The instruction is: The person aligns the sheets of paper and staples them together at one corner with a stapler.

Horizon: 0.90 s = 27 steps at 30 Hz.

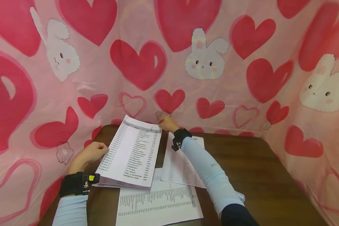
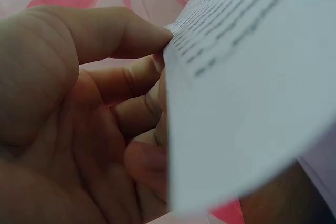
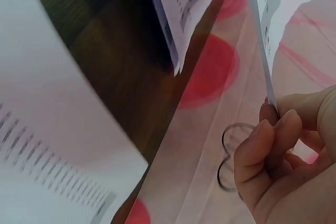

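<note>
- Above the dark worktop (image 1: 243,163): printed sheet (image 1: 131,152) held lifted and tilted; left hand (image 1: 91,152) pinched on its left edge, right hand (image 1: 166,123) pinched on its far right corner
- Orientation: long axis directed away from the person, header end farthest, print upward
- Risk, judged: creasing or tearing if the two grips are pulled apart; loose sheets (image 1: 158,201) beneath liable to be disturbed by the sleeve (image 1: 212,175)

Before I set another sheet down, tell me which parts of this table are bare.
Bare wood lies on the right half of the table, between the flat sheet under the right forearm and the heart-print cloth. A narrow strip shows at the front left corner. The middle and left are crowded: printed sheets overlap, and both hands hold the raised sheet.
</note>
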Available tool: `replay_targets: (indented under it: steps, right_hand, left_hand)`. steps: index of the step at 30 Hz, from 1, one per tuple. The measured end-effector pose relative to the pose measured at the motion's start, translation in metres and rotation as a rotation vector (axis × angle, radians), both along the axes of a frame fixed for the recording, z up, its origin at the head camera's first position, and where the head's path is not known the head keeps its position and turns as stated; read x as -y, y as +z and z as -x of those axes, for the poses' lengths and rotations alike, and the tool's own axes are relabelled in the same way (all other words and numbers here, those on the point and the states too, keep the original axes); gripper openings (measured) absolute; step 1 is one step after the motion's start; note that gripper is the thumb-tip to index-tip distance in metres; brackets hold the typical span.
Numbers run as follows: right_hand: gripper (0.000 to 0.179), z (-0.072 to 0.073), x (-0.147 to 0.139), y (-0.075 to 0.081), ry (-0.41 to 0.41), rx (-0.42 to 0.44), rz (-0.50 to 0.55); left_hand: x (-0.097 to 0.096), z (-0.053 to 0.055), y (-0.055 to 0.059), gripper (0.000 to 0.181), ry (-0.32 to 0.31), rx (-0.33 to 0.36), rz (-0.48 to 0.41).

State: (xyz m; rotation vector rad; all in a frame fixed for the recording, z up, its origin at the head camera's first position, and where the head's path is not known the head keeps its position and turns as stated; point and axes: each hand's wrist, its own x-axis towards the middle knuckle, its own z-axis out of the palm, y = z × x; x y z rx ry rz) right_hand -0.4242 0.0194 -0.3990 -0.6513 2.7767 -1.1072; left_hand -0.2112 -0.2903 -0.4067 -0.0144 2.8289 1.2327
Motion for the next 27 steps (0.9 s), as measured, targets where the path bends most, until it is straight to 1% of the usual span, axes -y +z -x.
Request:
replay_targets:
  steps: [3, 5, 9, 11, 13, 18, 21, 25, 27]
  right_hand:
    - [0.019, 0.002, 0.013, -0.004, 0.002, -0.019, -0.021]
    - [0.015, 0.005, 0.02, -0.007, -0.002, -0.011, -0.02]
    - [0.01, 0.01, 0.03, -0.014, -0.039, 0.059, 0.003]
    - [0.01, 0.011, 0.035, -0.018, -0.048, 0.09, 0.009]
    - [0.008, 0.011, 0.038, -0.022, -0.055, 0.102, 0.012]
    - [0.008, 0.004, 0.041, -0.027, -0.059, 0.085, 0.05]
    - [0.011, 0.0, 0.043, -0.029, -0.048, 0.072, 0.055]
    - [0.014, -0.002, 0.045, -0.029, -0.054, 0.024, -0.006]
    - [0.014, -0.003, 0.048, -0.03, -0.066, -0.002, -0.033]
  left_hand:
    - [0.006, -0.001, -0.002, 0.023, 0.007, -0.017, 0.035]
    - [0.009, -0.002, -0.003, 0.022, 0.015, -0.007, 0.042]
    - [0.015, -0.003, -0.007, 0.022, 0.04, 0.032, 0.054]
    - [0.018, -0.002, -0.01, 0.022, 0.051, 0.04, 0.069]
    - [0.02, -0.002, -0.012, 0.023, 0.062, 0.04, 0.089]
    - [0.02, -0.004, -0.014, 0.022, 0.075, 0.047, 0.126]
    - [0.018, -0.004, -0.016, 0.021, 0.073, 0.036, 0.127]
    - [0.014, 0.0, -0.02, 0.021, 0.076, 0.046, 0.116]
    - [0.014, 0.001, -0.022, 0.022, 0.09, 0.064, 0.129]
